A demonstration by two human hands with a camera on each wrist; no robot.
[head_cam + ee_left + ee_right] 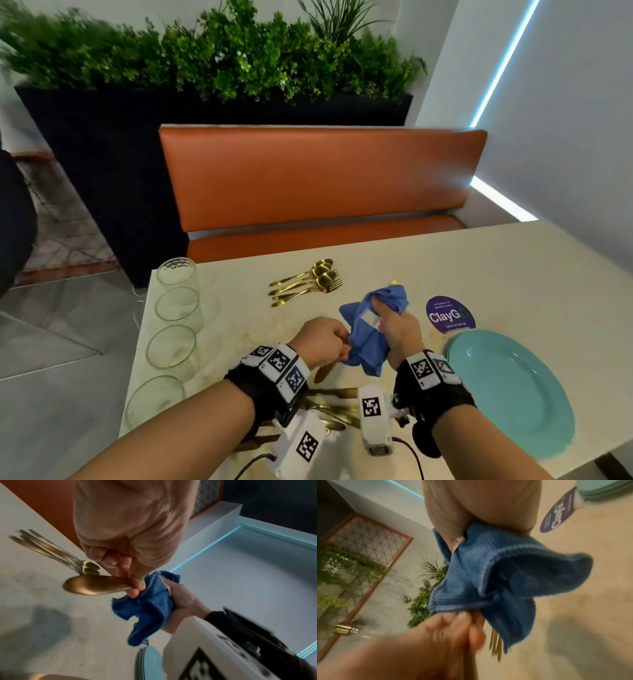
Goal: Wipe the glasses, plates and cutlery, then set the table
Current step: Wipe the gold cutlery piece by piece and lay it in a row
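Note:
My left hand point(325, 339) grips a gold spoon point(92, 585) by its stem, and the bowl end sticks out below the fist point(323, 371). The spoon's other end goes into a crumpled blue cloth point(371, 329), which my right hand point(394, 329) squeezes around it, thumb on top. Both hands hover above the pale table point(479, 274). In the right wrist view the cloth point(505, 574) hangs from my right hand point(479, 507) and meets my left hand point(445, 635). A pile of gold spoons and forks point(308, 282) lies farther back.
Several clear glasses point(176, 303) stand in a row along the table's left edge. Stacked teal plates point(507, 387) sit at the right, behind them a purple round sticker point(450, 314). More gold cutlery point(329, 407) lies under my wrists. An orange bench point(322, 178) faces me.

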